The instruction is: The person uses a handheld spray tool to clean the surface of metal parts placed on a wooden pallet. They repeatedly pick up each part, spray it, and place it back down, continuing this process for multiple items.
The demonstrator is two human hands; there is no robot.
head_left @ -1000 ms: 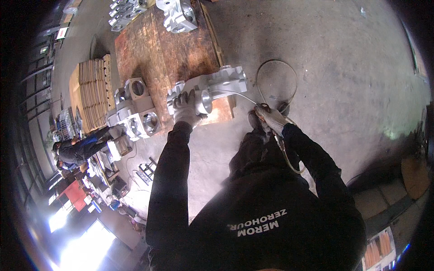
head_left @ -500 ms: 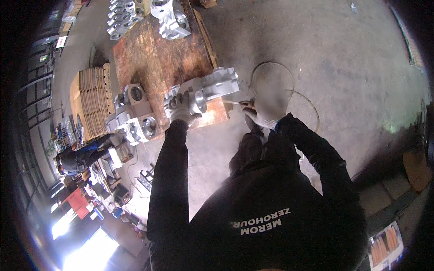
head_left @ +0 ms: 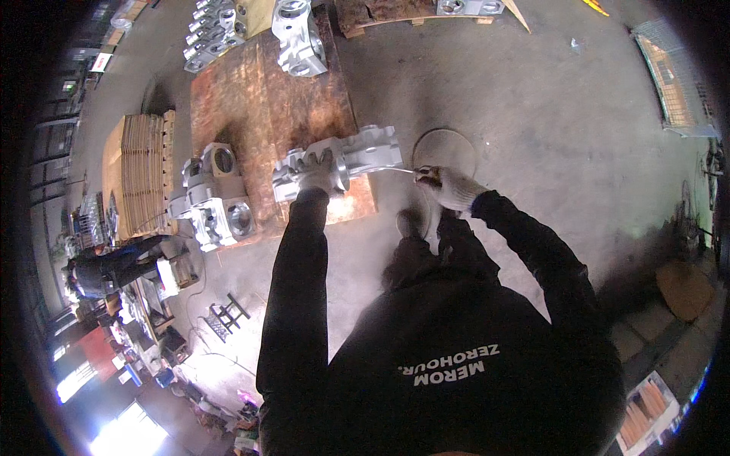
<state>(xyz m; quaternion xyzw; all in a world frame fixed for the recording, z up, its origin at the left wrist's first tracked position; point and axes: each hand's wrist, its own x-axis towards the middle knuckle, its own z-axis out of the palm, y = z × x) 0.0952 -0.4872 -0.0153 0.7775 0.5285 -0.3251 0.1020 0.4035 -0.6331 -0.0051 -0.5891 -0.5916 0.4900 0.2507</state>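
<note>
A grey metal casting (head_left: 372,148) with round bores lies across the near edge of a wooden tabletop (head_left: 266,106). My gloved left hand (head_left: 321,173) rests over its middle, beside a round bore, fingers curled onto it. To the right, my gloved right hand (head_left: 447,187) is closed around a hand tool (head_left: 427,176); its body is mostly hidden by the fingers. A thin bent silvery rod (head_left: 395,169) runs from the tool to the casting's near side. I cannot tell whether the rod's tip touches the metal.
More castings (head_left: 217,197) stand at the table's left edge, with others (head_left: 300,38) at its far end. Stacked cardboard (head_left: 141,171) stands left. A thin hose (head_left: 445,131) loops on the floor by my right hand. A person (head_left: 114,266) bends over at far left.
My left hand has shifted right along the casting, from its left end toward the middle. The right hand still grips the tool, with its rod near the casting. The whole view has shifted slightly.
</note>
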